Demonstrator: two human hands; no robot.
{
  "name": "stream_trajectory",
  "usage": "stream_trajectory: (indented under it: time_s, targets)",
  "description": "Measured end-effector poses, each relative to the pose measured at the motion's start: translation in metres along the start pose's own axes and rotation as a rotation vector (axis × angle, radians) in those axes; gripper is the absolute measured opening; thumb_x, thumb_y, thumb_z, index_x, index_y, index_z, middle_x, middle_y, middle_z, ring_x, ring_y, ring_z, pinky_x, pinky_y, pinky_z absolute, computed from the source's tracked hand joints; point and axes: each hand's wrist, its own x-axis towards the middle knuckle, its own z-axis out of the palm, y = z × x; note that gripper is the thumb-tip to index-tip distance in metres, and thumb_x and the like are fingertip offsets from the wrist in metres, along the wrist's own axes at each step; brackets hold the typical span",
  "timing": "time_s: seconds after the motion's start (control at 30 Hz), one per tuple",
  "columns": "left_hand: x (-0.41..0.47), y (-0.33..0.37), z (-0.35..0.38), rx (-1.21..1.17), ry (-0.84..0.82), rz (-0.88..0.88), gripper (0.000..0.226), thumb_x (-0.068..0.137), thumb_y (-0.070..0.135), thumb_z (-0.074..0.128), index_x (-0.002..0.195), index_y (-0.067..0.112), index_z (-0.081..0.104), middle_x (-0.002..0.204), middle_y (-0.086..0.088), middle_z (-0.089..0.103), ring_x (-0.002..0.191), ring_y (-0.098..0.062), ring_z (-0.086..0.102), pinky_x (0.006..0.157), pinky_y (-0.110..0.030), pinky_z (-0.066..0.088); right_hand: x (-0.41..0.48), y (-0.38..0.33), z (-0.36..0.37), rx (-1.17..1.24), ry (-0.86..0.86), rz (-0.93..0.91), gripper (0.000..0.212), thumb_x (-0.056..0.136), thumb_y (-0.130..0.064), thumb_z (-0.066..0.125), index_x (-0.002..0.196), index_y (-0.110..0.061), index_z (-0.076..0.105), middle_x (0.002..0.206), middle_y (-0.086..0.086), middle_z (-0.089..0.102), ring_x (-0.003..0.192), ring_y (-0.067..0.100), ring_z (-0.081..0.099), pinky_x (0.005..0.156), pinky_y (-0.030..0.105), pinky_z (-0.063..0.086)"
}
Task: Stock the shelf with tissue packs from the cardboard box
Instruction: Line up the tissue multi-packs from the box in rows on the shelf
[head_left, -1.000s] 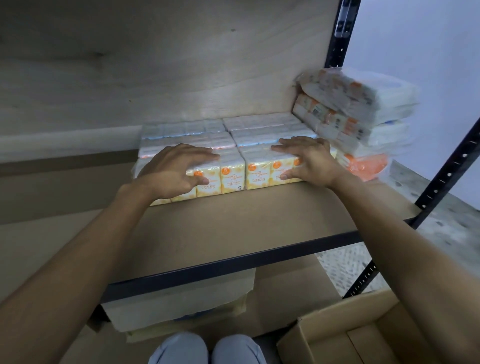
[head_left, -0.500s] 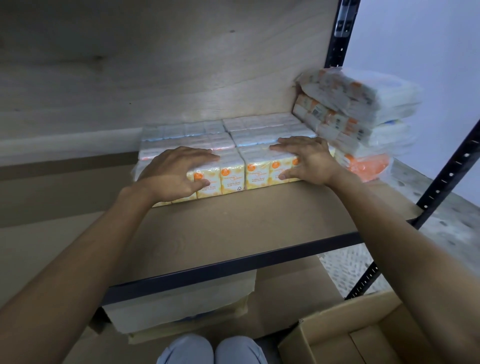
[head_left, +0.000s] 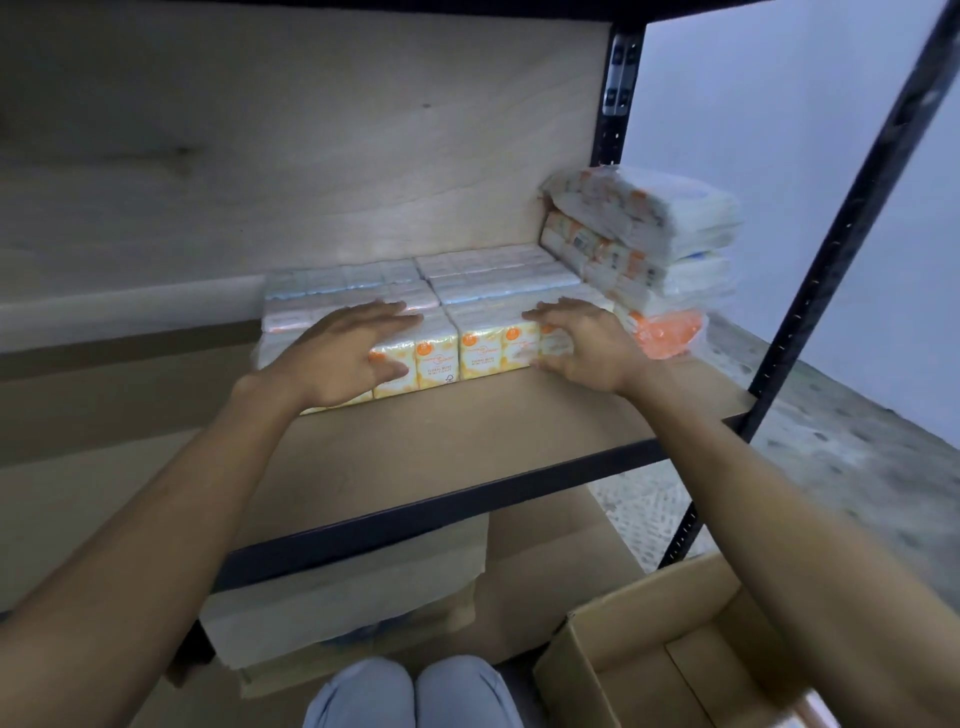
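**Shelf** (head_left: 467, 434): brown board with a black front rail (head_left: 441, 512) and a pale wooden back panel.

**Tissue packs** (head_left: 498, 273): a flat block in clear wrap, set at the back of the board against the panel, right of centre. The front row (head_left: 441, 358) shows yellow-and-white faces with orange dots.

**Side stack** (head_left: 670, 228): more wrapped packs piled at the board's right end, just beside the block. They lean unevenly, and an orange pack (head_left: 667, 332) is at the bottom.

**My left hand** (head_left: 337, 358): fingers straight and spread, laid over the front-left packs of the block. The thumb reaches across their front face. Nothing is clasped.

**My right hand** (head_left: 576, 345): fingers straight and close together, lying along the top front edge of the front-right packs. The thumb is low against their face. Nothing is pinched. I cannot tell how hard either hand bears down.

**Cardboard box** (head_left: 639, 629): on the floor at lower right, below the shelf and under my right forearm, with its flaps open. The part of its inside that shows is bare cardboard.

**Lower level**: a pale wrapped bundle (head_left: 337, 597) sits under the front rail.

**Frame**: a black perforated post (head_left: 841, 249) runs slantwise at right.

**My knees** (head_left: 415, 696): in light fabric, at the bottom edge.
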Motion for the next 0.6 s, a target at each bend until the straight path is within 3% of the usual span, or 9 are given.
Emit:
stream_trajectory:
  time_s: [0.13, 0.27, 0.4, 0.5, 0.6]
  targets:
    - [-0.007, 0.036, 0.006, -0.067, 0.065, 0.076, 0.055, 0.090, 0.039, 0.061, 0.142, 0.031, 0.044, 0.150, 0.005, 0.042, 0.139, -0.014, 0.034, 0.114, -0.030, 0.023, -0.035, -0.010, -0.008, 0.021, 0.041, 0.027, 0.055, 0.086, -0.044, 0.064, 0.136, -0.028, 0.050, 0.144, -0.002, 0.048, 0.138, 0.023, 0.036, 0.113, 0.043, 0.029]
    - [-0.021, 0.084, 0.026, -0.211, 0.017, 0.081, 0.051, 0.093, 0.045, 0.054, 0.142, 0.038, 0.041, 0.152, 0.009, 0.036, 0.140, -0.013, 0.031, 0.114, -0.035, 0.024, -0.083, -0.019, -0.016, 0.043, 0.046, 0.058, 0.050, 0.089, -0.045, 0.059, 0.134, -0.026, 0.052, 0.142, -0.002, 0.050, 0.134, 0.019, 0.039, 0.112, 0.040, 0.031]
    - [-0.034, 0.139, 0.053, -0.413, -0.014, 0.109, 0.045, 0.095, 0.048, 0.051, 0.139, 0.042, 0.043, 0.150, 0.015, 0.036, 0.138, -0.009, 0.031, 0.110, -0.031, 0.022, -0.143, -0.024, -0.021, 0.076, 0.106, 0.170, 0.045, 0.090, -0.044, 0.058, 0.131, -0.024, 0.055, 0.140, -0.002, 0.053, 0.132, 0.016, 0.043, 0.109, 0.034, 0.032]
    - [-0.042, 0.179, 0.074, -0.553, -0.013, 0.172, 0.041, 0.095, 0.040, 0.053, 0.136, 0.038, 0.049, 0.145, 0.015, 0.043, 0.134, -0.005, 0.036, 0.109, -0.027, 0.026, -0.191, -0.018, -0.018, 0.075, 0.145, 0.259, 0.045, 0.090, -0.051, 0.054, 0.127, -0.026, 0.059, 0.137, -0.005, 0.056, 0.129, 0.016, 0.046, 0.107, 0.039, 0.037]
    - [-0.053, 0.220, 0.099, -0.662, -0.052, 0.226, 0.038, 0.096, 0.036, 0.054, 0.134, 0.036, 0.053, 0.140, 0.016, 0.047, 0.128, -0.001, 0.039, 0.107, -0.027, 0.030, -0.240, -0.008, -0.018, 0.092, 0.160, 0.353, 0.044, 0.092, -0.047, 0.054, 0.128, -0.022, 0.058, 0.137, -0.003, 0.056, 0.129, 0.014, 0.046, 0.106, 0.030, 0.031]
